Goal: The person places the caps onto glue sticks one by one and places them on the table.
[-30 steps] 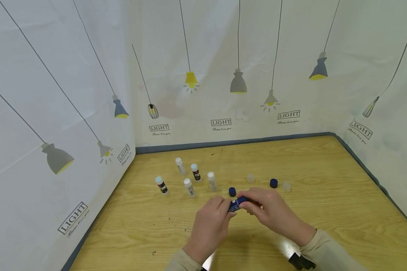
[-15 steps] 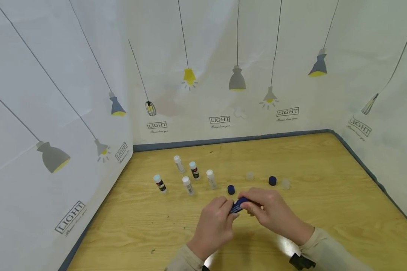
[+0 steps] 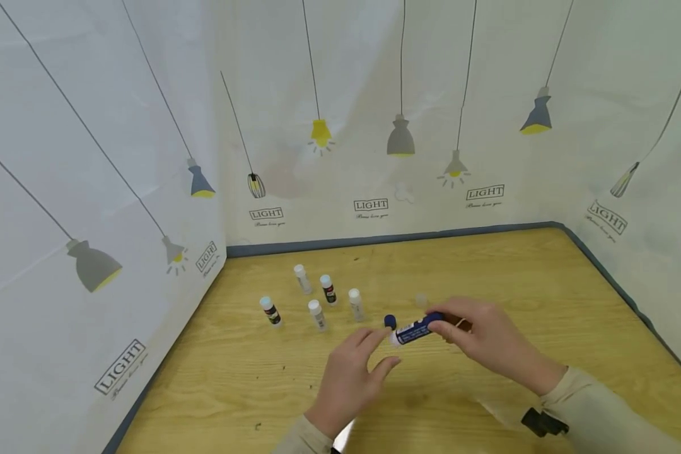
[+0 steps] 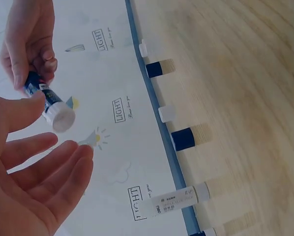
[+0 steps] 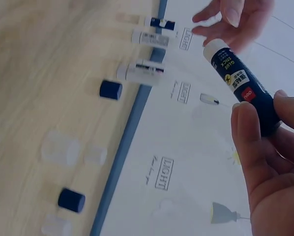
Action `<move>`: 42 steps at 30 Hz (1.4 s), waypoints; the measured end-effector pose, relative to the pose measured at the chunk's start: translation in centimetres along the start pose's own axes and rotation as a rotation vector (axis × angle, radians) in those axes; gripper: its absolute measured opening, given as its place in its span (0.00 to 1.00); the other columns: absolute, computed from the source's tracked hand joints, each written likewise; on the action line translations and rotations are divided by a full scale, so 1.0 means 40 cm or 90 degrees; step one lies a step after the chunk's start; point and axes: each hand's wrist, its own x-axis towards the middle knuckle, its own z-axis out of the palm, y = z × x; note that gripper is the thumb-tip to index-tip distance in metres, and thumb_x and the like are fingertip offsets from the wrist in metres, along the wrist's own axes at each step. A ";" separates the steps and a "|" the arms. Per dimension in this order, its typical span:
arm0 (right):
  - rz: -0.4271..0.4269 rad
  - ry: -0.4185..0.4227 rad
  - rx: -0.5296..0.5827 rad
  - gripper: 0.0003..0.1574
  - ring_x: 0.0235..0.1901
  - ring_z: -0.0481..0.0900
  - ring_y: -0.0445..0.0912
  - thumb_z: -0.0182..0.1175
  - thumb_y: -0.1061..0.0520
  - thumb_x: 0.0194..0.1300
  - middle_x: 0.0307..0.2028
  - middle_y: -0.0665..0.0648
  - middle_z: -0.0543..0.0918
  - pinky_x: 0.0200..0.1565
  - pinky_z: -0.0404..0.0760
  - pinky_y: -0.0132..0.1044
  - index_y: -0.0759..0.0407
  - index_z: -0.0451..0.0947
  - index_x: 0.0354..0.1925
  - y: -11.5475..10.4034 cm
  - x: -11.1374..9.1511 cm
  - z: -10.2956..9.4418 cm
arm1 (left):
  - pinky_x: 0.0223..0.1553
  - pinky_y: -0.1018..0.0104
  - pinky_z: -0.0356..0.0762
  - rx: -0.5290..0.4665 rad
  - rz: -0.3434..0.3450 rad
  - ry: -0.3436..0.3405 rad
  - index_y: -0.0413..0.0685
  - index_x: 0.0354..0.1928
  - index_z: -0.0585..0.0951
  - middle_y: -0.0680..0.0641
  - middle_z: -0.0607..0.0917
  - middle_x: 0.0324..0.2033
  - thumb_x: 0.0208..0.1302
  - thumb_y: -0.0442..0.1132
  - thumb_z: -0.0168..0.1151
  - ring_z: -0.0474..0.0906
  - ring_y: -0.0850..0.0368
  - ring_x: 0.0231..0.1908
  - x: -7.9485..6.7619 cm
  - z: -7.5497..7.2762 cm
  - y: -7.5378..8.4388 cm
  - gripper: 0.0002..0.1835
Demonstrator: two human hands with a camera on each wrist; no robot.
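Observation:
A dark blue glue stick (image 3: 417, 329) with a white end is held by my right hand (image 3: 482, 334), thumb and fingers pinching its blue end. Its white end points left and slightly down, toward my left hand (image 3: 349, 381). That left hand has spread fingers with nothing between them, fingertips close to the white end. In the right wrist view the label on the glue stick (image 5: 238, 81) faces the camera. A loose blue cap (image 3: 390, 322) sits on the table just behind the white end.
Several glue sticks stand at the left back, among them a white one (image 3: 317, 315) and a dark-labelled one (image 3: 270, 311). Another blue cap (image 5: 71, 200) and translucent caps (image 5: 61, 147) lie on the table (image 3: 232, 378). A printed cloth (image 3: 329, 176) walls the back and sides.
Both hands gripped the glue stick before. My left hand has let go and spread its fingers, while my right hand has moved right with the stick, exposing its white end.

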 end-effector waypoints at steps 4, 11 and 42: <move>-0.001 0.025 -0.049 0.14 0.24 0.79 0.33 0.69 0.58 0.66 0.37 0.40 0.84 0.25 0.81 0.29 0.46 0.84 0.50 0.015 0.006 -0.038 | 0.42 0.69 0.81 -0.002 -0.003 0.024 0.50 0.58 0.82 0.52 0.83 0.46 0.61 0.42 0.75 0.82 0.61 0.44 0.010 -0.005 -0.007 0.23; 0.022 0.041 -0.068 0.15 0.26 0.81 0.35 0.69 0.59 0.66 0.40 0.43 0.86 0.27 0.81 0.29 0.49 0.84 0.51 0.033 -0.002 -0.059 | 0.43 0.68 0.81 -0.005 -0.011 0.021 0.51 0.56 0.83 0.53 0.83 0.46 0.63 0.41 0.73 0.81 0.61 0.45 0.018 0.000 -0.002 0.20; 0.097 0.073 -0.186 0.15 0.28 0.83 0.35 0.69 0.56 0.66 0.38 0.44 0.87 0.27 0.81 0.29 0.50 0.85 0.52 0.092 -0.049 -0.181 | 0.40 0.62 0.83 -0.008 -0.027 0.083 0.47 0.51 0.85 0.50 0.83 0.46 0.58 0.37 0.77 0.82 0.57 0.44 0.025 -0.011 -0.035 0.18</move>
